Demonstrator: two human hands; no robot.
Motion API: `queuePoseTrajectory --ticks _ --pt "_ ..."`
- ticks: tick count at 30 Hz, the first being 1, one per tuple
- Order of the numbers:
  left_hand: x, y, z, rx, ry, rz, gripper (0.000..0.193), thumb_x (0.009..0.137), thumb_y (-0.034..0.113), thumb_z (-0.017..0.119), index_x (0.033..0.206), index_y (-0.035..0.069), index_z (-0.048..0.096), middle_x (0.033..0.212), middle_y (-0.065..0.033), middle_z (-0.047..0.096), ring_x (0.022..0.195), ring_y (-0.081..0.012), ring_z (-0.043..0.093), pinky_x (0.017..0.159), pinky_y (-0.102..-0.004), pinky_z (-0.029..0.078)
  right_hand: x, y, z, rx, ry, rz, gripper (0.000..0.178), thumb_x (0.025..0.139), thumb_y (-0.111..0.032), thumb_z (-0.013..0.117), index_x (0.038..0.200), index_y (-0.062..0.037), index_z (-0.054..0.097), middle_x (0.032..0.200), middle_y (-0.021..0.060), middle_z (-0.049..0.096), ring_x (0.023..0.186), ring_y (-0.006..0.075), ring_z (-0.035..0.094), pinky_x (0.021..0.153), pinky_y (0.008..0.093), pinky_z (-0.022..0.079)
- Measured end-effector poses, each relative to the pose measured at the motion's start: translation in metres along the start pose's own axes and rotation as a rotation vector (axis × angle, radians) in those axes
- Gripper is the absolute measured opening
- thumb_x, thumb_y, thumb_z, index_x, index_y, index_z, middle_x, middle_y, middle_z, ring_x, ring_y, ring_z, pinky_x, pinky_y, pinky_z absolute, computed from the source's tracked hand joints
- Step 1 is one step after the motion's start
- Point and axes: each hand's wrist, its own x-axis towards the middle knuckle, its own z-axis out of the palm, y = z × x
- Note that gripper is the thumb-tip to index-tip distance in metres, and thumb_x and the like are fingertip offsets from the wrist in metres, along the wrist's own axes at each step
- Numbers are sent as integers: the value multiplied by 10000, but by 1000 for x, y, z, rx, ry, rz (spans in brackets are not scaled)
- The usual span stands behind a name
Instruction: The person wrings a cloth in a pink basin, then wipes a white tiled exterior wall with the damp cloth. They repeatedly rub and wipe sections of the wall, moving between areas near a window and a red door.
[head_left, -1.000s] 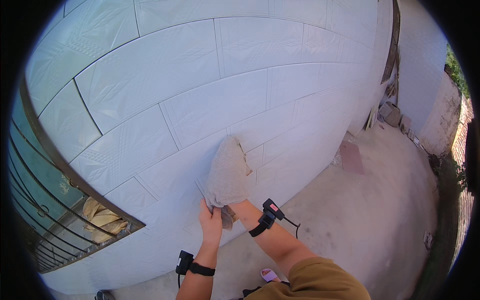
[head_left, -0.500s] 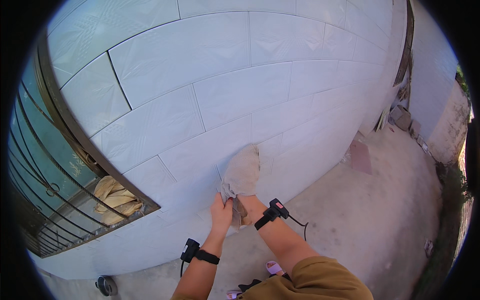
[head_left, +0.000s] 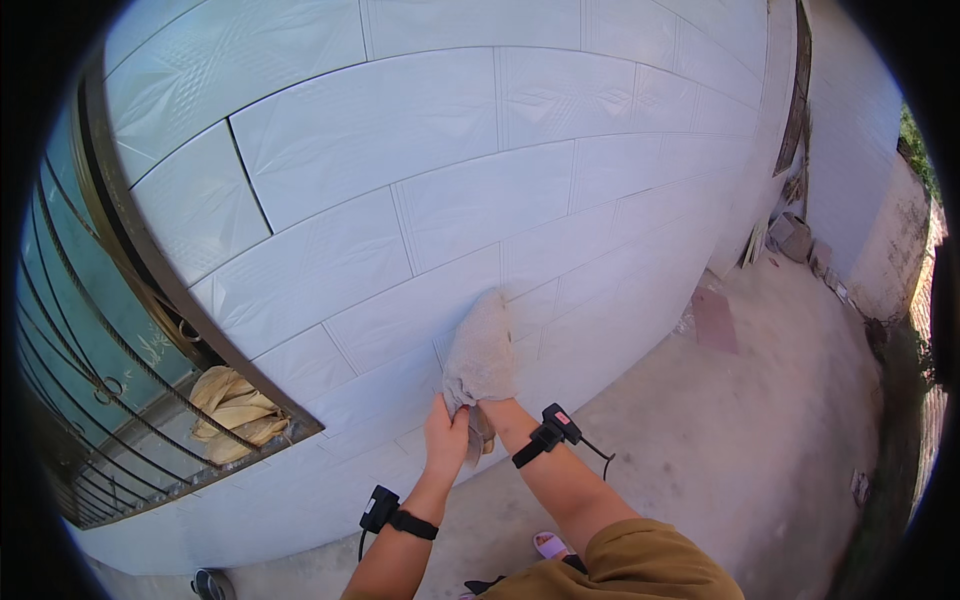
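Observation:
A greyish, limp cloth (head_left: pixel 482 350), shaped like a mitt or small bag, covers my right hand (head_left: pixel 500 408) down to about the wrist. The fingers inside it are hidden. It is close to the white wall (head_left: pixel 440 215); whether it touches I cannot tell. My left hand (head_left: pixel 447 438) pinches the gathered lower edge of the cloth beside the right wrist. Below that grip hangs a small brownish flap (head_left: pixel 481 440), partly hidden by the left hand. A black strap with a small box sits on each forearm.
At the left is a barred window (head_left: pixel 110 380), with crumpled tan cloth (head_left: pixel 235 410) behind its bars. A dark pot (head_left: pixel 212 584) stands at lower left. A reddish slab (head_left: pixel 714 320) lies by the wall's foot, and rubble (head_left: pixel 792 238) lies farther along the concrete floor (head_left: pixel 700 450).
The view has shifted slightly, so the wall joints and window sit a little lower. My left hand keeps its pinch on the cloth, and less of the brownish flap shows beneath it.

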Motion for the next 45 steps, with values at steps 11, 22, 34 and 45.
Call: queuePoseTrajectory --ticks 11,22,34,45 --pt "8 -3 -1 -69 -64 -53 280 955 65 549 1220 -24 552 1091 -222 676 986 -328 650 882 -388 483 5 8 -3 -4 21 -10 361 749 -242 701 1051 -50 648 1045 157 626 1027 321 582 925 358 460" --pt "8 11 -8 -105 -41 77 341 955 22 540 1288 -50 542 1175 -177 655 1077 -256 608 978 -352 447 -13 -3 -13 137 -124 -8 495 665 -298 744 1074 -33 652 1095 173 627 1077 322 578 973 355 443" --pt "-25 3 -29 -55 81 45 329 941 7 538 1264 -57 541 1174 -198 663 1058 -278 630 944 -366 468 -67 -21 -42 660 -519 -82 642 574 -359 792 1099 -15 657 1149 191 627 1133 323 574 1025 352 424" --pt "-105 -115 -70 430 -185 -167 279 865 166 669 1049 -5 548 871 -266 680 842 -475 667 750 -520 510 -132 -36 -5 617 -499 118 777 490 -415 835 1122 2 661 1198 207 627 1184 325 571 1072 349 407"
